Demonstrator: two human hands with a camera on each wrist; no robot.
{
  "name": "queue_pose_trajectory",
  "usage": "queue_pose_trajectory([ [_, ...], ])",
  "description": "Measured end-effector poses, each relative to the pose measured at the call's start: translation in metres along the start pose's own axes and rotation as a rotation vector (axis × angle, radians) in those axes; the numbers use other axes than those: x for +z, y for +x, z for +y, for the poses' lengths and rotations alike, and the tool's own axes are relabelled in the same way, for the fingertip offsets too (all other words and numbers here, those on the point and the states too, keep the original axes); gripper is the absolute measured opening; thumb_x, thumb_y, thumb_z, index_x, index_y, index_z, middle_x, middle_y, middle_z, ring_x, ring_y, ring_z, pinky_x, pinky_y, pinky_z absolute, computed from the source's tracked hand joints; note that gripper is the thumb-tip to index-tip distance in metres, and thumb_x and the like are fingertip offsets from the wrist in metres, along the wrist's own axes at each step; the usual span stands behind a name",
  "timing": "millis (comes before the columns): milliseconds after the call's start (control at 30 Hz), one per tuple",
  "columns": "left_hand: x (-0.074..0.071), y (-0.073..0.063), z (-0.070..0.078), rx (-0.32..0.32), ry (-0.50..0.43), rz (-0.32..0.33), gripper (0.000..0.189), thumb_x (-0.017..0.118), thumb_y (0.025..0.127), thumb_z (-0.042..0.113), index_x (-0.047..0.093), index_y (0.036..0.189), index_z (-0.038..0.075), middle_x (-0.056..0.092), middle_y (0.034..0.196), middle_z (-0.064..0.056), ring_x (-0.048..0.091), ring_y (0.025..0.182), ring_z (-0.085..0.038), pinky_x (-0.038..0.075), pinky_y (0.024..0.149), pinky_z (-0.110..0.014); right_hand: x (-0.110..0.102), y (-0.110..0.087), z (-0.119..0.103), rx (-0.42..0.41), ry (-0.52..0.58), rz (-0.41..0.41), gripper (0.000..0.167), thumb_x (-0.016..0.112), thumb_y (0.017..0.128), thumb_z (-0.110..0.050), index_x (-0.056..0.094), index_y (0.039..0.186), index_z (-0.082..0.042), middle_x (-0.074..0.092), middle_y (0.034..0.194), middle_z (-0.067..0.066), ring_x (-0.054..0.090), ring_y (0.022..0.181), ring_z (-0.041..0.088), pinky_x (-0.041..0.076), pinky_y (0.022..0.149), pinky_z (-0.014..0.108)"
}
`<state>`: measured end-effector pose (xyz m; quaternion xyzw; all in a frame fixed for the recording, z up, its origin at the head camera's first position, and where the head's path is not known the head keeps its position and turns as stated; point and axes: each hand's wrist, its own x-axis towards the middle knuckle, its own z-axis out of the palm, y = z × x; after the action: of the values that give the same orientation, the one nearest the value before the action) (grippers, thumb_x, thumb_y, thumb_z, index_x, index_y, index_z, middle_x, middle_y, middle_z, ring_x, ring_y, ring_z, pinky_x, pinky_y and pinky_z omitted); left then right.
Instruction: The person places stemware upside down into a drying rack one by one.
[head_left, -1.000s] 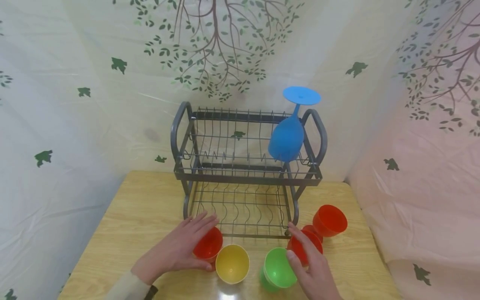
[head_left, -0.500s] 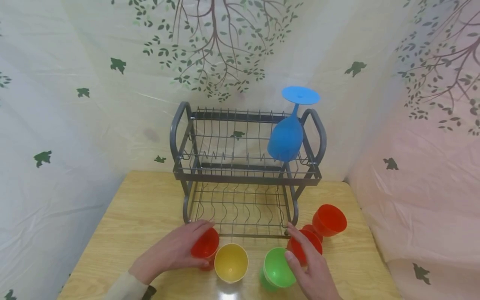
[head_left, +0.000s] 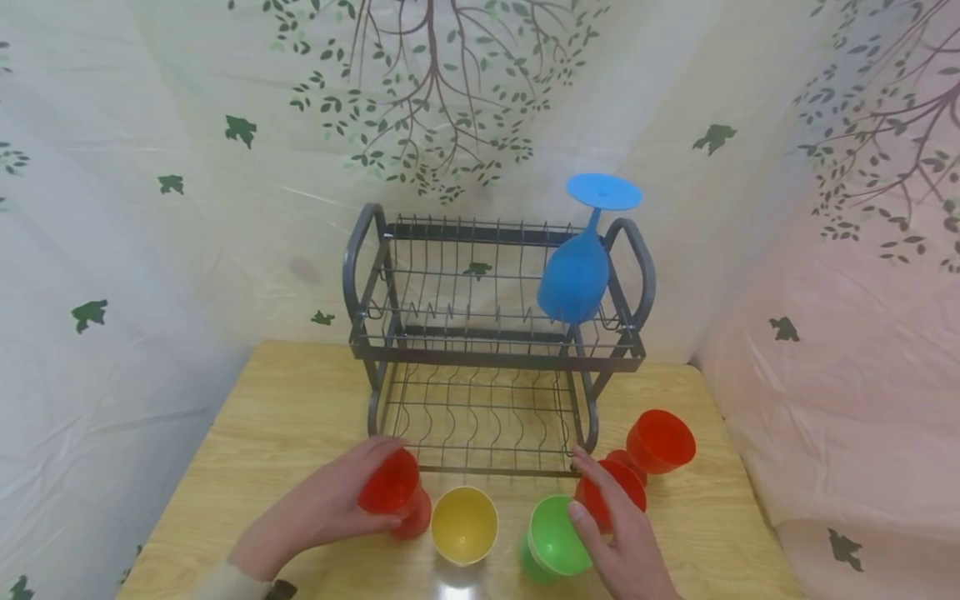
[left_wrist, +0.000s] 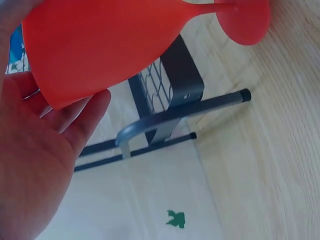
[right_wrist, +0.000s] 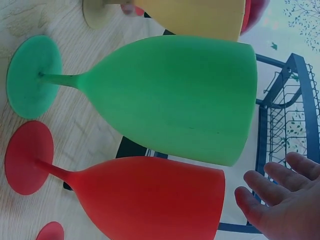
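My left hand (head_left: 318, 504) holds a red plastic wine glass (head_left: 392, 483) by its bowl. The fingers wrap the far side of that bowl in the left wrist view; the glass leans left in the head view, its foot low at right. A yellow wine glass (head_left: 465, 527) stands just right of it. My right hand (head_left: 628, 546) has its fingers extended beside a green wine glass (head_left: 558, 537) and above a second red wine glass (head_left: 632, 486), which it partly hides. In the right wrist view, a gap shows between the fingertips (right_wrist: 242, 195) and both glasses.
A black two-tier dish rack (head_left: 495, 360) stands at the back of the wooden table (head_left: 277, 400). An upside-down blue wine glass (head_left: 576, 275) leans on its upper tier at right. Another red wine glass (head_left: 663, 442) stands right of the rack. Printed curtains surround the table.
My left hand has taken hold of the left red wine glass and drawn it leftward, away from the yellow one, tilting it. My right hand has hardly moved.
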<state>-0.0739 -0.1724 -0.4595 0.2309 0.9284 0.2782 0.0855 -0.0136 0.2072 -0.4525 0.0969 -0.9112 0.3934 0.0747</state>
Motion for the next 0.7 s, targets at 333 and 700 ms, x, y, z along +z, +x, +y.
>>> queue_pose_trajectory([
  [333, -0.012, -0.024, -0.009, -0.048, -0.035, 0.075, 0.084, 0.09, 0.077, 0.047, 0.052, 0.148, 0.021, 0.059, 0.14, 0.007, 0.06, 0.119, -0.018, 0.061, 0.088, -0.038, 0.003, 0.0, -0.001, 0.006, 0.009, -0.004, 0.052, 0.063, 0.104, -0.021, 0.047, 0.154, -0.018, 0.047, 0.159, -0.007, 0.048, 0.142, 0.02, 0.048, 0.107, 0.056],
  [700, -0.029, -0.048, -0.026, -0.072, -0.136, 0.216, 0.083, 0.09, 0.078, 0.046, 0.053, 0.145, 0.016, 0.062, 0.133, 0.004, 0.062, 0.111, -0.019, 0.061, 0.083, -0.028, 0.01, 0.0, 0.002, -0.045, 0.042, 0.028, 0.055, 0.064, 0.102, -0.015, 0.047, 0.154, -0.026, 0.049, 0.157, -0.007, 0.045, 0.142, 0.005, 0.039, 0.112, 0.022],
])
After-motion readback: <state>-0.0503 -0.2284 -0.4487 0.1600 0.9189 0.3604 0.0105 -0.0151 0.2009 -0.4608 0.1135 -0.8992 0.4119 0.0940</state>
